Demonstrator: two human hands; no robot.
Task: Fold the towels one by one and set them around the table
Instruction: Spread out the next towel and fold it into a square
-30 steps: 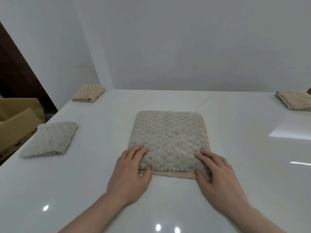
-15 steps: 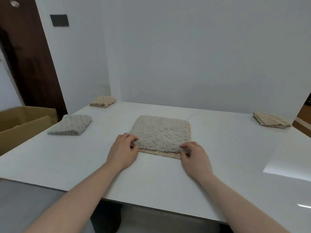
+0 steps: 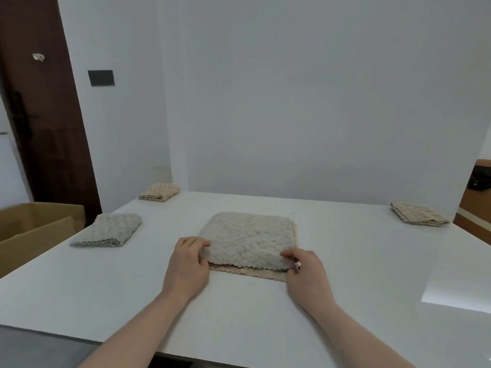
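So right now the person's working on the grey towel (image 3: pixel 248 239) in the middle of the white bench (image 3: pixel 239 309), and everything else sits around it. The left hand (image 3: pixel 187 264) has its fingers curled round the near-left corner of that towel's top layer, and the right hand (image 3: pixel 305 272) is pinching the near-right corner the same way. Both grips are closed on the cloth, with the near edge raised a little off the beige layer (image 3: pixel 248 272) poking out underneath. Can't tell if that beige strip is the same towel's backing or a second one under it.

Three are already folded and placed: a grey folded towel (image 3: pixel 107 231) to the left of the middle towel, a beige folded towel (image 3: pixel 159 192) further off at the far-left corner, and another beige folded towel (image 3: pixel 418 214) at the far right. There's a cardboard box (image 3: pixel 32 229) off the bench's left side.

My read: this is mid-fold on towel number four. Next move probably wants both corners carried together, away from the person, so the near edge lands on the far edge. It's fluffy cloth, so I'd guess it'll sag in the middle unless both hands travel evenly. Then it needs a spot, and the near-right side of the middle towel looks like the obvious gap.
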